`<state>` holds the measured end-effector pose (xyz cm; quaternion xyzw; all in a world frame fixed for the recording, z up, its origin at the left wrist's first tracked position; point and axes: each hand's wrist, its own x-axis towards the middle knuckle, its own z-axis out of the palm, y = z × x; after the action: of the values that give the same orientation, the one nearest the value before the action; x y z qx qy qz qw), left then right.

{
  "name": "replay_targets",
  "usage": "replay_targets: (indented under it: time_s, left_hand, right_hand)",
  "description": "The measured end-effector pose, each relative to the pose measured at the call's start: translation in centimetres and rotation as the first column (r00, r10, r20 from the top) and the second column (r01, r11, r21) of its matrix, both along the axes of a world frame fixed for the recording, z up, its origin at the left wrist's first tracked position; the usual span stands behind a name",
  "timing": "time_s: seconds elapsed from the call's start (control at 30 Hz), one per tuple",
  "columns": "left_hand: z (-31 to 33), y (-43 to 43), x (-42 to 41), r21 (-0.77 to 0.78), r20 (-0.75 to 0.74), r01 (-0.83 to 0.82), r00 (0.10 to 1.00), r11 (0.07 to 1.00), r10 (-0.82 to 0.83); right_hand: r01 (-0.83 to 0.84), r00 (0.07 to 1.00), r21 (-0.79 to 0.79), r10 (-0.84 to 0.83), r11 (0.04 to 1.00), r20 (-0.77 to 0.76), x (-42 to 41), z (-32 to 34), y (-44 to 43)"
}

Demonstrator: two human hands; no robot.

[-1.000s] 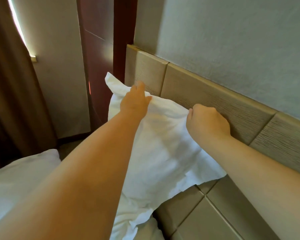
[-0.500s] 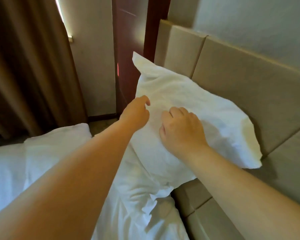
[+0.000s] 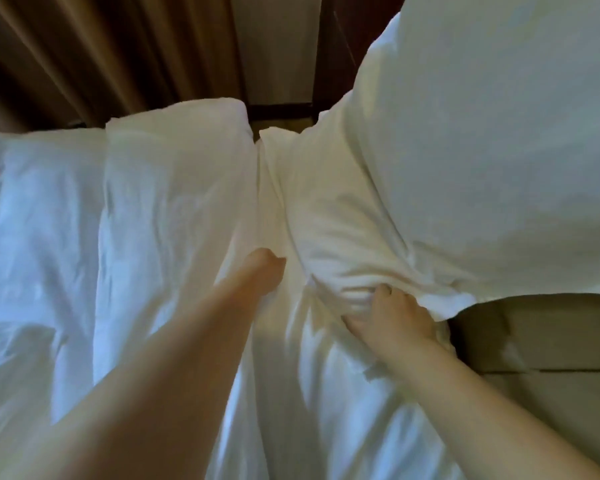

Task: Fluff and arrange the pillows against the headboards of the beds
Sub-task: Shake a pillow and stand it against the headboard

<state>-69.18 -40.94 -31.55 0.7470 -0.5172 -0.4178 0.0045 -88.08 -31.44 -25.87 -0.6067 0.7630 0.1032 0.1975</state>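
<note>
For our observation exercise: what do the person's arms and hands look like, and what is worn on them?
The left forearm and right forearm are bare, no sleeve in view. The left hand and right hand wear no gloves; no watch, bracelet or ring shows, though the picture is blurred.

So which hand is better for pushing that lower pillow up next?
Probably the right hand: it bunches the near edge of the lower pillow, close to the headboard. The left hand sits in the crease beside the duvet, fingers hidden.
</note>
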Motion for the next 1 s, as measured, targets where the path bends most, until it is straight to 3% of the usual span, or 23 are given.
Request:
replay_targets:
  time_s: [0.1,0.23,0.37,0.53,0.6,0.7,0.87,0.9,0.93,1.0]
  left_hand:
    - [-4.3,-0.1,-1.6,0.07,-0.258,-0.164,0.95,0.984,0.177]
    - [-7.1,-1.3,-4.5,0.204,-0.503,-0.455,0.711,0.867,0.491]
    - [-10.2,-2.1,-5.4,0.258,-0.524,-0.564,0.6,0.784,0.604]
    - [-10.0,-2.8,-5.3,0.397,-0.554,-0.492,0.545,0.775,0.63]
    - [-9.6,-3.0,-5.0,0.405,-0.536,-0.509,0.541,0.76,0.648]
    - [-8.3,-2.3,-5.2,0.451,-0.563,-0.543,0.443,0.708,0.698]
    - [-5.5,-1.2,-4.6,0.44,-0.622,-0.634,0.295,0.636,0.725]
    - [-4.9,-1.3,-3.9,0.375,-0.635,-0.685,0.302,0.625,0.711]
    - [-4.5,-1.5,-3.0,0.274,-0.623,-0.727,0.364,0.629,0.692]
    - [-3.6,-1.6,-1.1,0.066,-0.497,-0.728,0.569,0.683,0.655]
  right_hand:
    - [0.082,0.993,0.006,-0.083,0.997,0.081,0.6,-3.9,-0.8]
    - [0.108,0.988,0.014,-0.109,0.994,0.113,-0.9,-7.2,-2.3]
    - [0.019,0.998,-0.013,-0.018,1.0,0.057,-1.3,-9.8,-3.3]
    - [0.0,0.997,0.043,-0.003,0.999,0.072,-1.5,-10.4,-4.6]
    - [-0.001,0.995,0.077,-0.007,0.997,0.102,-1.6,-10.0,-4.9]
    - [0.015,0.984,0.105,-0.033,0.994,0.173,-1.8,-8.9,-4.8]
    - [0.009,0.948,0.016,-0.013,1.0,0.319,-0.5,-5.9,-3.5]
    - [0.0,0.939,0.009,-0.003,1.0,0.343,0.5,-5.4,-3.3]
    - [-0.006,0.931,0.011,0.002,1.0,0.365,1.8,-4.9,-3.0]
    - [-0.009,0.915,0.025,-0.001,1.0,0.403,4.4,-4.5,-2.5]
